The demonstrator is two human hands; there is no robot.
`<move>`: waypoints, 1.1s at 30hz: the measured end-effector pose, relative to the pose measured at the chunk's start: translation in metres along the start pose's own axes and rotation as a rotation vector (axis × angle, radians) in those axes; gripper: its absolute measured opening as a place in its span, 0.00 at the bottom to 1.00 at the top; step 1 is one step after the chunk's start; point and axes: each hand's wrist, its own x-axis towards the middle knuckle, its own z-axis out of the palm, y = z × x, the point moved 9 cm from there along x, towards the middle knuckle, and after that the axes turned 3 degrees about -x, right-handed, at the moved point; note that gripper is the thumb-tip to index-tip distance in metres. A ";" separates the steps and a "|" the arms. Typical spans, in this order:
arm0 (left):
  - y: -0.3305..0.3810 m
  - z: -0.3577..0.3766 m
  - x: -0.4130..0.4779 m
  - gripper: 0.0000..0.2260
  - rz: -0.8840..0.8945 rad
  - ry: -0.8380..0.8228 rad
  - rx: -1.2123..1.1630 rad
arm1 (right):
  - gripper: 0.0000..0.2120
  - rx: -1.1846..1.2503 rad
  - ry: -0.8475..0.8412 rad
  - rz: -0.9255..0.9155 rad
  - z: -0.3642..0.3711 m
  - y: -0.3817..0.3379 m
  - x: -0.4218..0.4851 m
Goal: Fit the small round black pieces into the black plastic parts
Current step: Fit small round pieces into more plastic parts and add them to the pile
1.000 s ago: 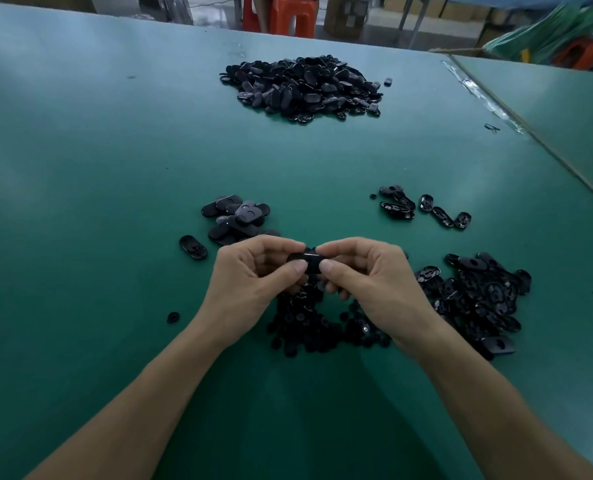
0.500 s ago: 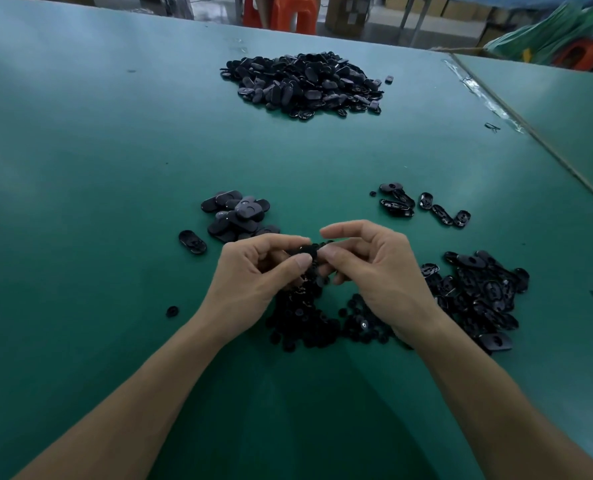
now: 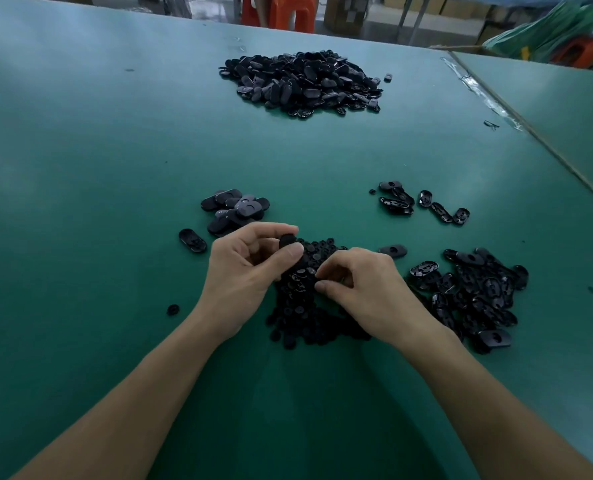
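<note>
My left hand pinches one oval black plastic part between thumb and fingers, just above the table. My right hand has come down onto the heap of small round black pieces, its fingertips curled among them; whether it holds one I cannot tell. A pile of oval black parts lies right of that hand. A small stack of oval parts sits beyond my left hand.
A big heap of black parts lies far across the green table. Several loose oval parts lie at mid right. Single pieces rest at the left and near my left wrist. A table seam runs along the right.
The hands have parted. My right hand let go of the oval part and dropped to the heap of round pieces; my left hand keeps the part and has drifted slightly left.
</note>
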 end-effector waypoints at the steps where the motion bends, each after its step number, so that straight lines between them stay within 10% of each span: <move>1: 0.000 0.000 0.000 0.07 -0.002 0.008 -0.011 | 0.03 0.008 -0.007 0.001 0.000 0.000 0.000; 33: -0.005 -0.008 0.001 0.05 -0.036 0.081 -0.125 | 0.08 0.529 0.282 -0.007 -0.032 -0.018 -0.008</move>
